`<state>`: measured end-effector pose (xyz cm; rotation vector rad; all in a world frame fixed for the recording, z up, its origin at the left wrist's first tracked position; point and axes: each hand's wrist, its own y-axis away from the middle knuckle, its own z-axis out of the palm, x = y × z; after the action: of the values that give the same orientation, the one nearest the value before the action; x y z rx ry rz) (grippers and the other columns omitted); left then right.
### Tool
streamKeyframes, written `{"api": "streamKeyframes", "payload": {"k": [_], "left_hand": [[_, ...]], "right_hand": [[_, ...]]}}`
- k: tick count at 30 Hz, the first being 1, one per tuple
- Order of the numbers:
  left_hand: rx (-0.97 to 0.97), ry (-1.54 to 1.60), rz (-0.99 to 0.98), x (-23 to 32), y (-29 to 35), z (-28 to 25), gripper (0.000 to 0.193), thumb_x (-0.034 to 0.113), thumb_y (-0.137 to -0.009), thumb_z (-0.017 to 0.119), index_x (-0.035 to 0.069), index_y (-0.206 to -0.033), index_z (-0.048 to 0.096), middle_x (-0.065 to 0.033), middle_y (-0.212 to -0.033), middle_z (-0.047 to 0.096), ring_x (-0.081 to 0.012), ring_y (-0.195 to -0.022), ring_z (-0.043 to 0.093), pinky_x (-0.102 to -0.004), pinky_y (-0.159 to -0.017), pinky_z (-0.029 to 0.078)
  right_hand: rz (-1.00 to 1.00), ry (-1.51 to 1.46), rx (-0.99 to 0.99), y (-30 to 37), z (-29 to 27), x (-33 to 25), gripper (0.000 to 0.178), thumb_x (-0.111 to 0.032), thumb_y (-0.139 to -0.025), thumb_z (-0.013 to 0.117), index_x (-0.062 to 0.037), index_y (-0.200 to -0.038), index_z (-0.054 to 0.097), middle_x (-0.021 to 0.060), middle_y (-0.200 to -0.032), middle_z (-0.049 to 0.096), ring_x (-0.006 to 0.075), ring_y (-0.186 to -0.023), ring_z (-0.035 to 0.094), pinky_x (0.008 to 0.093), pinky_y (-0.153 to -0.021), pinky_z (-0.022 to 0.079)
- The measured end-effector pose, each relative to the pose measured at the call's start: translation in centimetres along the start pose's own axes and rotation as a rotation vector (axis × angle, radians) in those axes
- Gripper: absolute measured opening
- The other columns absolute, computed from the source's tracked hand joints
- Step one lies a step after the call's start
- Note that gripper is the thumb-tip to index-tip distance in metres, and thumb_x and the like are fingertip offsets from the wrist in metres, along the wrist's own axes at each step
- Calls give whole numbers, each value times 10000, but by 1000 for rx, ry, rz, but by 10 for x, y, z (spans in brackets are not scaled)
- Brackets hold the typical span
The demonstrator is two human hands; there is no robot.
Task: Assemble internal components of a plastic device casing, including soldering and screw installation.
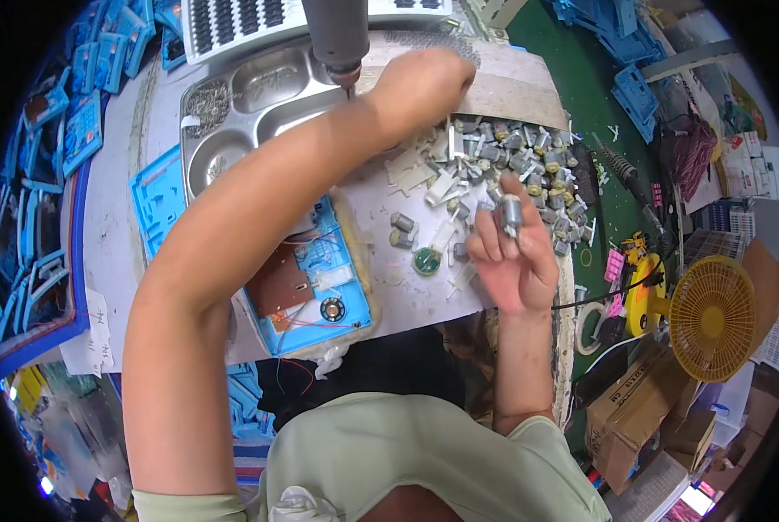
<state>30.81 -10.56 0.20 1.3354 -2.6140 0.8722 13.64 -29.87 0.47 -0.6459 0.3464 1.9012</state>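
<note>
My left arm reaches across the bench, and my left hand is curled beside a pile of tiny dark metal pieces on a pale board. Its fingertips are hidden, so what they hold cannot be made out. A small silver motor rests in the fingers of my right hand, palm up at the near side of a heap of similar motors. Under my left forearm lies an opened blue plastic housing with a brown board, a round speaker and thin wires.
A powered screwdriver hangs over a metal compartment tray holding small screws. White plastic pieces and a round green container lie near the motors. Blue housings fill a bin at left. At right stands a yellow fan.
</note>
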Motion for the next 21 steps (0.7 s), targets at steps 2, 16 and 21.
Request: {"api": "streamKeyframes", "payload": {"k": [2,16,21], "left_hand": [[127,-113,136,-32,-23,12,129,115,-892,662,49,-986,720,-143,-924,713,-326,-832,704,-418,-754,564],[-190,131,152,-60,-92,34,173,203,-804,705,54,-859,774,-162,-937,741,-341,-895,713,-429,-819,563],[154,293,-233,-38,-75,30,200,210,-854,683,60,-937,785,-179,-922,760,-339,-852,739,-408,-805,575]], "right_hand": [[10,-54,-13,5,3,2,630,-121,-933,659,-15,-1509,426,8,-760,528,141,-750,447,285,-681,347],[9,123,102,39,-9,-14,591,-80,-919,664,0,-1467,461,39,-838,592,143,-785,524,308,-711,413],[111,823,83,29,-1,-12,502,-37,-923,678,16,-1401,535,-4,-889,606,82,-756,538,244,-690,431]]}}
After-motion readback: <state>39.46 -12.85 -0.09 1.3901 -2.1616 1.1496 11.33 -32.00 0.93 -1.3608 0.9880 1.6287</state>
